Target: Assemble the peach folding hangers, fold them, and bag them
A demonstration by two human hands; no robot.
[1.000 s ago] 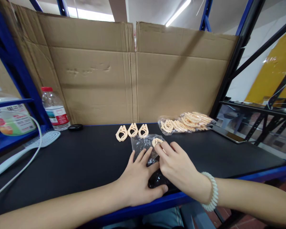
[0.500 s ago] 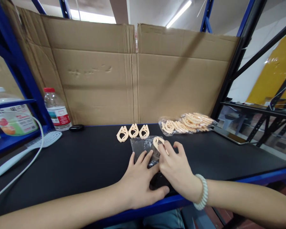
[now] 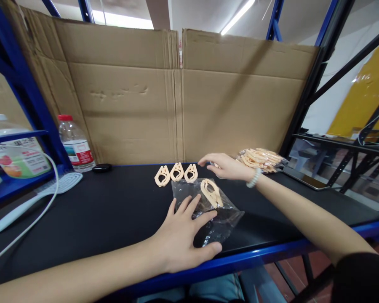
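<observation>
My left hand (image 3: 185,233) lies with its fingers spread across the near left part of a clear plastic bag (image 3: 225,216). A beige folded hanger (image 3: 211,193) is at the bag, just beyond those fingers; whether it is inside or on top I cannot tell. Farther back, my right hand (image 3: 224,165) hovers with fingers stretched to the left and nothing visible in them. Close by its fingertips is a folded hanger (image 3: 191,173), the right one of three in a row with another hanger (image 3: 177,172) and a third hanger (image 3: 162,176).
Bagged hangers (image 3: 262,159) are piled at the back right, partly behind my right hand. A flat tablet-like device (image 3: 305,179) lies beside them. To the left are a water bottle (image 3: 77,145), a hairbrush (image 3: 34,204) and a white cable (image 3: 55,181). Cardboard (image 3: 129,105) walls the back.
My right hand has let go of the hanger at the bag and moved up and away toward the back. The left hand has stayed nearly in place.
</observation>
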